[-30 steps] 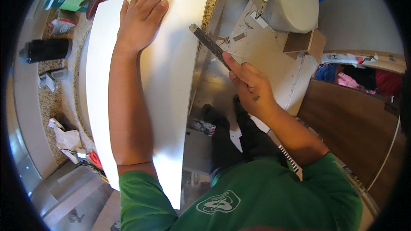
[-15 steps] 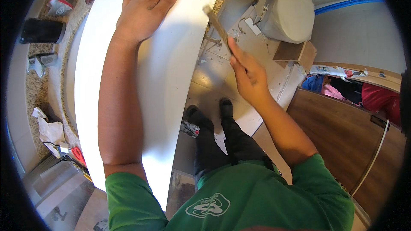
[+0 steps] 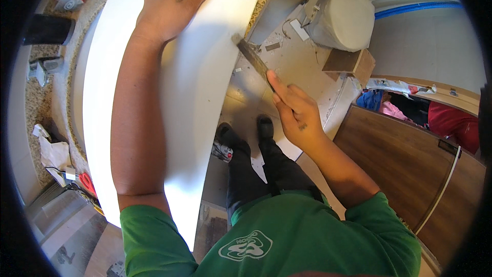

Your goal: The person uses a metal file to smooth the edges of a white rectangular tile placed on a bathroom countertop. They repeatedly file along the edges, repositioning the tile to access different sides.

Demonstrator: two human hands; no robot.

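Note:
A long white panel (image 3: pixel 195 87) lies over the granite counter, its right edge running toward me. My left hand (image 3: pixel 174 5) rests flat on its far end, fingers spread, with the fingertips cut off by the top of the picture. In my right hand (image 3: pixel 294 107), the fingers are closed around one end of a narrow greyish-brown flat file (image 3: pixel 253 60). Its free end points up and left, over the panel's right edge. Whether it touches the panel I cannot tell. The end inside my grip is hidden.
Along the granite counter (image 3: pixel 38 79) sit a black cup-like container (image 3: pixel 48 30), metal brackets (image 3: pixel 43 69), a crumpled white bag (image 3: pixel 54 149) and red-handled scissors (image 3: pixel 87 182). A toilet (image 3: pixel 348 15), a small wooden box (image 3: pixel 353 64) and a brown wooden door panel (image 3: pixel 394 159) are to the right.
My right hand has drawn the file down and a little left along the panel's right edge. My left hand stays pressed on the panel. The whole view has shifted slightly.

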